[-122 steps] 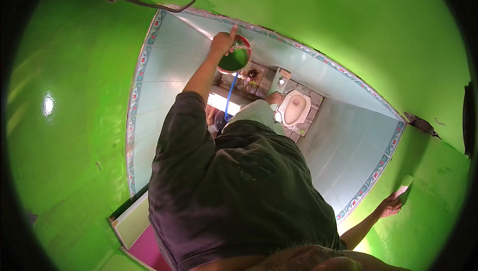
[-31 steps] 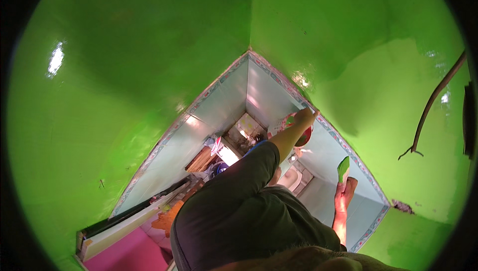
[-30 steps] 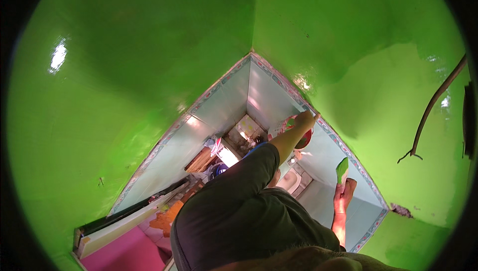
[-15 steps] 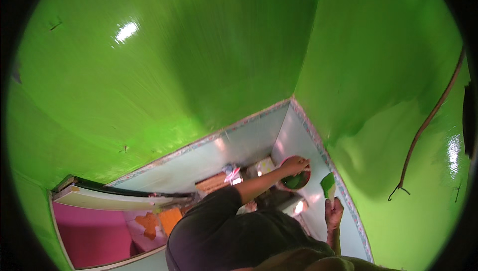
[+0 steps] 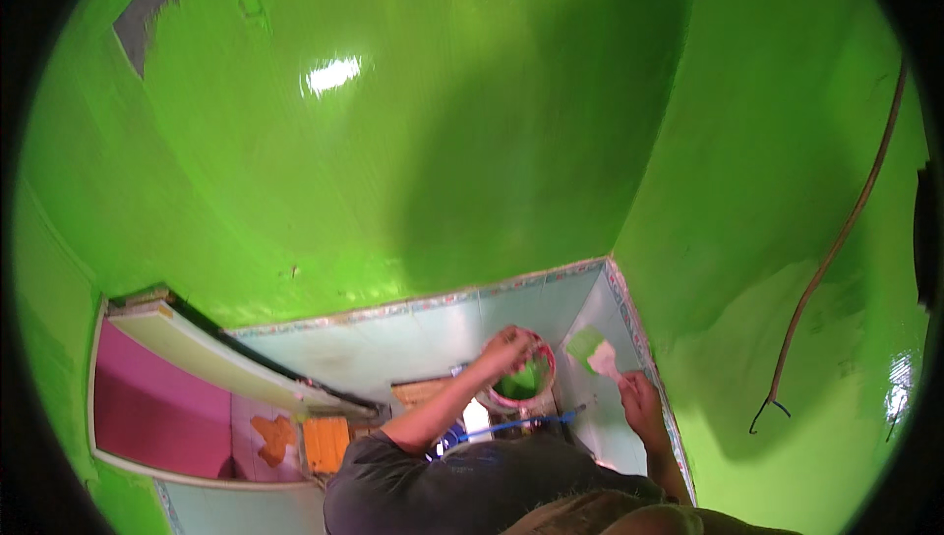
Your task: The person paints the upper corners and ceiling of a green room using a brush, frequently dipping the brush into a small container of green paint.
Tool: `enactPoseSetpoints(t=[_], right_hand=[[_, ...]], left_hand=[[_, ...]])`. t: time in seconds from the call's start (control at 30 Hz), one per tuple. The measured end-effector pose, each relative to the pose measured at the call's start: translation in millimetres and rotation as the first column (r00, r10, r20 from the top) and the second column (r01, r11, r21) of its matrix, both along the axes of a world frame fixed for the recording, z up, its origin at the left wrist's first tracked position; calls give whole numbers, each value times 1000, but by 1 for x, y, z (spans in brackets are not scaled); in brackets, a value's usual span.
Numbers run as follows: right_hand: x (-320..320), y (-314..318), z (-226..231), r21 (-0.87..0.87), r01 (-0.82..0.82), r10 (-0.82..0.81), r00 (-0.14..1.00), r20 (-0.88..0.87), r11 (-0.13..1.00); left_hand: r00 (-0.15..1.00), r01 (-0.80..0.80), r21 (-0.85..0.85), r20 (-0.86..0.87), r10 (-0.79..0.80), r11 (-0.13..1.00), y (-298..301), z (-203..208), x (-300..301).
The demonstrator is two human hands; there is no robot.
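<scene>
Two hands are curled tight: the left hand (image 5: 506, 346) clasps the bucket (image 5: 551, 375) at its upper-left rim, and right of the bucket the right hand (image 5: 641, 399) pinches a green-tipped paintbrush (image 5: 597, 353) by its handle. Below the bucket, a blue hose (image 5: 521, 426) crosses above the dark shirt (image 5: 492, 486). The left fingertips are hard to make out.

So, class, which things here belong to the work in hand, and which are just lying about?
In use:
flat brush, in the right hand
bucket of green paint, gripped by the left hand

Seemingly just there:
brown wire
blue hose
orange panel
</scene>
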State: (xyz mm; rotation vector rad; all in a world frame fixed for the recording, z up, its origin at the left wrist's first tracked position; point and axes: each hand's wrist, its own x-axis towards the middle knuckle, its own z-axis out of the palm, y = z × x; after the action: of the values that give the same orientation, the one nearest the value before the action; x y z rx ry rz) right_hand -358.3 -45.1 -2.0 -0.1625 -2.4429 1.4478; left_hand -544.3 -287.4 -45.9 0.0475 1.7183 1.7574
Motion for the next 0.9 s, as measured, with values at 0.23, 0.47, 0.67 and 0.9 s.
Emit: enactPoseSetpoints(t=[0.23, 0.47, 0.67, 0.9], right_hand=[[-47, -18, 36, 49, -192, 190, 981, 39, 980], [-74, -52, 70, 269, -338, 306, 940, 153, 902], [-110, -101, 46, 514, -491, 425, 870, 250, 704], [-195, -159, -51, 698, -609, 445, 780, 440, 376]], left_hand=[[999, -31, 35, -18, 31, 999, -51, 50, -11], [990, -137, 291, 67, 122, 947, -69, 65, -8], [993, -119, 238, 45, 112, 964, -77, 61, -13], [983, -173, 282, -9, 183, 944, -76, 71, -15]])
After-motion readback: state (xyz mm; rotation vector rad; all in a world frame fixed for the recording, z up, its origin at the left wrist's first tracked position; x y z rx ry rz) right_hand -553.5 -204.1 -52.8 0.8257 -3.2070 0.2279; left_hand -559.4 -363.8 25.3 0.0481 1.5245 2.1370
